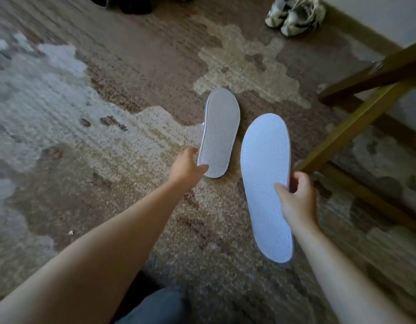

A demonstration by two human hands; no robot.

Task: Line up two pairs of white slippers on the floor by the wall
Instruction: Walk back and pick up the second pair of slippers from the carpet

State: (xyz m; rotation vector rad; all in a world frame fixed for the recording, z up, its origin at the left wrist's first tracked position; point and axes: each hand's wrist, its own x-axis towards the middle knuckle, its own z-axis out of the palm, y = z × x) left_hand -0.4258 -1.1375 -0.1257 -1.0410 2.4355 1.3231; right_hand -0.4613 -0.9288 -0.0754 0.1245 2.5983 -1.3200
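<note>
Slippers point(265, 183), point(218, 132) sole-up, lengthwise away; right hand point(298, 197) fingers grasp one, left hand point(186, 166) another.

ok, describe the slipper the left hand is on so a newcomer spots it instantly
Start at the patterned carpet, left of the wooden chair legs. Two white slippers show their soles; take the farther slipper, its heel edge pinched by the left hand. The nearer slipper, in the right hand, looks larger.

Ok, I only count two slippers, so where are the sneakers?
In the head view the sneakers sit at the top right on the carpet, beside the wall, beyond both slippers.
</note>
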